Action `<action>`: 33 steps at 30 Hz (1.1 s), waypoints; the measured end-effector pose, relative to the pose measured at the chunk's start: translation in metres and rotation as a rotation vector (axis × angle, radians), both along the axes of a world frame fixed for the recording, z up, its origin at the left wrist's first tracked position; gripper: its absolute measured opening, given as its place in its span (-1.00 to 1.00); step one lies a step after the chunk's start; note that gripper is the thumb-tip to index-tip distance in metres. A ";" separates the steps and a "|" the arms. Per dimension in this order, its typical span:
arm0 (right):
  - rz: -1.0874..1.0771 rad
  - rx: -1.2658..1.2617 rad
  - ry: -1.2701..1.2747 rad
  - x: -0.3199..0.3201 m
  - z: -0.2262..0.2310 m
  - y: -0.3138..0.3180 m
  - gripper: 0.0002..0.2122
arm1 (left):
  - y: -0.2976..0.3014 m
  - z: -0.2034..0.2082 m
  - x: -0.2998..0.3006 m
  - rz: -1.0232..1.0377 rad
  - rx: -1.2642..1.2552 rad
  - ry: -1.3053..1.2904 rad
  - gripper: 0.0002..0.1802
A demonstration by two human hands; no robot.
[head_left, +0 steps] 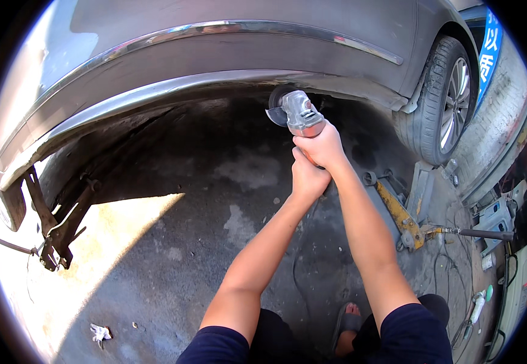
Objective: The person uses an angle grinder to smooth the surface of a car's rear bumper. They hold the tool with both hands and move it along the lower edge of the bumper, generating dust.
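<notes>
Both my hands are closed around an angle grinder (pixel 304 114) with a grey metal head and an orange-red body. My right hand (pixel 325 145) grips it just behind the head. Lower down, my left hand (pixel 309 177) wraps round the rear of the body. The grinder's dark disc (pixel 280 97) and its guard sit at the lower sill (pixel 239 77) of a grey car (pixel 263 54); I cannot tell whether the disc touches the metal. Most of the grinder's body is hidden under my fingers.
A yellow floor jack (pixel 400 212) stands on the right by the car's wheel (pixel 442 100). At left, a dark jack stand (pixel 66 227) is under the car. A cable (pixel 296 279) runs along the floor. Another power tool (pixel 476 306) lies at far right, and crumpled paper (pixel 100 332) at lower left.
</notes>
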State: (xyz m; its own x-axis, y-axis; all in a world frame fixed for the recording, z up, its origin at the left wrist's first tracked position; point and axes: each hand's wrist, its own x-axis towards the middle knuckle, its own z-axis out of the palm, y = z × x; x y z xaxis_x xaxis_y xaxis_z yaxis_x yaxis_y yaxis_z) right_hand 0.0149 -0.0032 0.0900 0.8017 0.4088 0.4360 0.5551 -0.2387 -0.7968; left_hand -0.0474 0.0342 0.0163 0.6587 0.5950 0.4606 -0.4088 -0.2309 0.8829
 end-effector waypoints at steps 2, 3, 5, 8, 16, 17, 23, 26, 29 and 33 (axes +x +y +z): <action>-0.001 -0.017 -0.019 -0.002 0.001 0.001 -0.57 | 0.002 0.002 0.001 -0.017 -0.026 0.016 -0.18; -0.001 -0.025 -0.030 -0.002 0.002 0.002 -0.57 | 0.003 0.002 0.002 -0.014 -0.018 0.013 -0.17; 0.037 0.014 -0.063 -0.001 0.001 0.004 -0.51 | 0.003 0.001 0.001 -0.007 -0.006 0.005 -0.15; 0.042 -0.025 -0.091 -0.003 0.005 0.007 -0.46 | 0.001 0.003 0.002 0.076 -0.004 -0.002 -0.09; -0.018 -0.405 -0.017 -0.030 0.015 -0.008 -0.44 | -0.013 -0.026 0.004 0.002 -0.027 -0.038 -0.11; -0.026 -0.426 -0.037 -0.032 0.016 -0.017 -0.44 | -0.021 -0.030 0.005 -0.029 -0.019 -0.046 -0.14; 0.046 -0.378 0.021 -0.034 0.016 -0.018 -0.45 | 0.000 -0.061 0.009 -0.039 0.097 0.046 -0.31; 0.074 -0.295 0.066 -0.021 0.010 -0.019 -0.44 | 0.001 -0.047 0.000 0.092 0.306 0.103 -0.33; 0.115 -0.211 0.112 -0.016 0.001 -0.018 -0.44 | 0.001 -0.031 -0.010 0.022 0.277 0.200 -0.34; 0.106 -0.211 0.039 -0.008 0.001 -0.019 -0.45 | -0.012 -0.023 0.000 0.087 0.265 0.065 -0.31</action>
State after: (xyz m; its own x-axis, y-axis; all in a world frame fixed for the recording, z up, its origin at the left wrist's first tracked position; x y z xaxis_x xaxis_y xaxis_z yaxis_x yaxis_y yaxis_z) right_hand 0.0070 -0.0217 0.0914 0.7640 0.5706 0.3012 0.5555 -0.3444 -0.7569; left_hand -0.0477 0.0227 -0.0066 0.6436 0.5149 0.5663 -0.3222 -0.4888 0.8107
